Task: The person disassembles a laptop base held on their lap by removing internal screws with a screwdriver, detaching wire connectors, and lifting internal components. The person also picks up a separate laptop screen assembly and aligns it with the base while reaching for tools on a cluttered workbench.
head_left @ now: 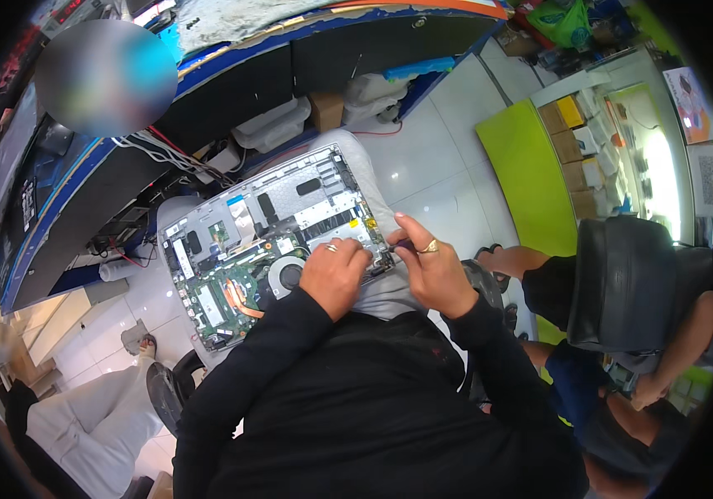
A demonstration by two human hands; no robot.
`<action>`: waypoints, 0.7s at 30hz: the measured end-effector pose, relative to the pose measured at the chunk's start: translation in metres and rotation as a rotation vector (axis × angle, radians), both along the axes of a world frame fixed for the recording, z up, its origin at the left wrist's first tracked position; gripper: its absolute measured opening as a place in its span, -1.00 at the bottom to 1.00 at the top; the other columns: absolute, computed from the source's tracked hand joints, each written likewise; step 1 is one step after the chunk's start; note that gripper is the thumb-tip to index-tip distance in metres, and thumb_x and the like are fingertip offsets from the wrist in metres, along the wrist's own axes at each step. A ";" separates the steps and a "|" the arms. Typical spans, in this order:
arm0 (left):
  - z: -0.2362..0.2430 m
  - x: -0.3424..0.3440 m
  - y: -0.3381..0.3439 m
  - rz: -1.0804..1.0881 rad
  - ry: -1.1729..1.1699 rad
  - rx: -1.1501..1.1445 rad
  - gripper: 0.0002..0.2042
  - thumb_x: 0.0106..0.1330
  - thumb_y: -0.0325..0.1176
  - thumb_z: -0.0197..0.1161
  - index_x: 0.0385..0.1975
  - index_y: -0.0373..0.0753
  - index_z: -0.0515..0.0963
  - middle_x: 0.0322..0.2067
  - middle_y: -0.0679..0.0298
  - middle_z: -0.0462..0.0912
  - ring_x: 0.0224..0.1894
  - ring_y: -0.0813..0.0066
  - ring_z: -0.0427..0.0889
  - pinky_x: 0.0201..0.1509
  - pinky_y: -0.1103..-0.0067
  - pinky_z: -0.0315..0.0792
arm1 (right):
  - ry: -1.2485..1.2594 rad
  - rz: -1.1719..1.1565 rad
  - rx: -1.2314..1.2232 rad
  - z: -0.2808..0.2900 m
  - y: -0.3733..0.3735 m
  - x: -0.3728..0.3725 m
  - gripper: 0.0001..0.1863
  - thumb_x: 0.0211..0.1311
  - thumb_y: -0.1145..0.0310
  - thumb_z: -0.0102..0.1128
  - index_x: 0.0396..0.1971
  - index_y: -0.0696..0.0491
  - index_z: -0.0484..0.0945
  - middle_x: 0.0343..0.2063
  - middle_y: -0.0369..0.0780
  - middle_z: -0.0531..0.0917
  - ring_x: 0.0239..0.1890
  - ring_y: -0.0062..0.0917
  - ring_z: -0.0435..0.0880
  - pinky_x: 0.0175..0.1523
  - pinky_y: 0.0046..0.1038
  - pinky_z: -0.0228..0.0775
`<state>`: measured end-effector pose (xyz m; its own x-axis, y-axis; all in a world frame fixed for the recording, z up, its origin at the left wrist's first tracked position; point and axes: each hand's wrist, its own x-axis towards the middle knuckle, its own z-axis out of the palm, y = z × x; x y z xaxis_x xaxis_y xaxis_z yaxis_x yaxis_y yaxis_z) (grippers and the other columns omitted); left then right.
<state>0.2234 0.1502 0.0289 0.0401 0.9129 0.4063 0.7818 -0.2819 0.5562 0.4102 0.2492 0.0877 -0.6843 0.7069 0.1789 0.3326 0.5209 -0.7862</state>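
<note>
An opened silver laptop chassis (288, 198) lies tilted across my lap, its inside facing up. A green circuit board (244, 264), a round cooling fan (288, 276) and a copper heat pipe (242, 299) show in its near left part. My left hand (331, 279), with a ring on it, rests on the chassis right of the fan, fingers curled down and their tips hidden. At the right edge of the chassis, my right hand (440, 274) pinches something small and dark, too hidden to name. A gold ring sits on that hand.
A dark workbench with blue trim (240, 87) curves beyond the laptop, with cables (175, 154) and a clear plastic container (273, 125) underneath. To the right are a lime-green counter panel (531, 179), a black chair (627, 283) and a seated person. Someone in pale trousers (94, 416) is lower left.
</note>
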 end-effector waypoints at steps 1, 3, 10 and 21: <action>0.001 -0.001 -0.001 0.013 -0.026 0.005 -0.84 0.17 -0.56 0.33 -0.26 -0.25 0.60 -0.25 0.21 0.65 -0.29 0.19 0.65 -0.23 0.31 0.50 | -0.008 -0.007 -0.008 -0.001 -0.001 0.002 -0.46 0.30 0.59 0.36 0.29 0.15 0.51 -0.18 -0.02 0.75 -0.20 -0.09 0.79 -0.09 -0.25 0.64; 0.002 -0.003 -0.006 0.037 -0.047 -0.027 -0.86 0.21 -0.54 0.33 -0.26 -0.26 0.57 -0.27 0.18 0.63 -0.30 0.15 0.65 -0.25 0.28 0.49 | 0.007 0.005 0.094 -0.003 -0.001 -0.003 -0.43 0.30 0.59 0.36 0.31 0.15 0.47 -0.14 -0.02 0.75 -0.17 -0.09 0.79 -0.08 -0.26 0.65; 0.004 -0.004 -0.008 0.039 -0.066 -0.191 -0.86 0.34 -0.49 0.33 -0.25 -0.27 0.48 -0.29 0.11 0.56 -0.36 0.06 0.61 -0.30 0.21 0.45 | -0.042 0.024 0.035 -0.001 0.001 -0.010 -0.43 0.28 0.59 0.37 0.30 0.16 0.46 -0.11 -0.01 0.75 -0.15 -0.10 0.79 -0.06 -0.27 0.65; 0.002 -0.009 -0.012 -0.012 0.026 -0.106 -0.82 0.34 -0.38 0.39 -0.21 -0.24 0.52 -0.24 0.21 0.59 -0.39 0.22 0.60 -0.23 0.34 0.42 | 0.188 -0.087 -0.232 0.019 -0.011 -0.002 -0.31 0.34 0.67 0.35 0.40 0.18 0.24 -0.14 -0.06 0.78 -0.11 -0.43 0.80 -0.04 -0.46 0.67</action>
